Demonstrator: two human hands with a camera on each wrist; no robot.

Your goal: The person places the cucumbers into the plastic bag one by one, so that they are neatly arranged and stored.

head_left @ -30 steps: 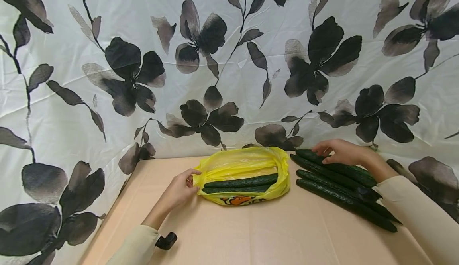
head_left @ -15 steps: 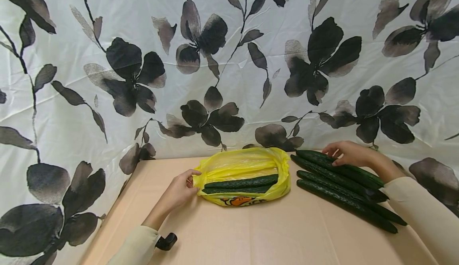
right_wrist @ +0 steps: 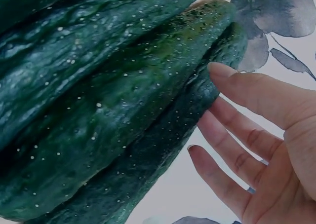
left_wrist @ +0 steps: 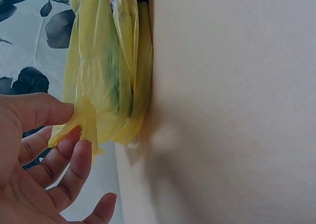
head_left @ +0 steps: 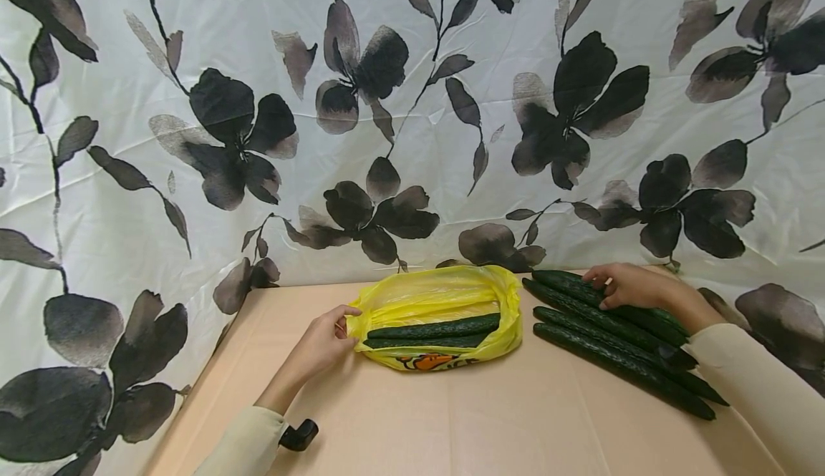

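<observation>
My left hand (head_left: 327, 338) pinches the gathered left end of a yellow plastic bag (head_left: 428, 283) between thumb and fingers; the left wrist view shows the thin plastic (left_wrist: 86, 113) bunched there. Through the bag's wide mouth, dark green cucumbers (head_left: 432, 327) are seen lying lengthwise inside. To the right, several more cucumbers (head_left: 619, 358) lie side by side, slanting toward the lower right. My right hand (head_left: 628, 286) is at the farthest cucumber (right_wrist: 170, 123) of this group. Its thumb lies on top and its fingers reach around the far side, gripping it. My right sleeve hides some lower ends.
A peach-coloured tabletop (head_left: 412, 426) lies beneath everything. White cloth (head_left: 464, 232) printed with dark flowers hangs along the table's back edge. A small black device (head_left: 299, 434) sits at my left wrist.
My right hand has slid a little to the right along the farthest cucumber and lowered onto it. The left hand and the bag have stayed in place.
</observation>
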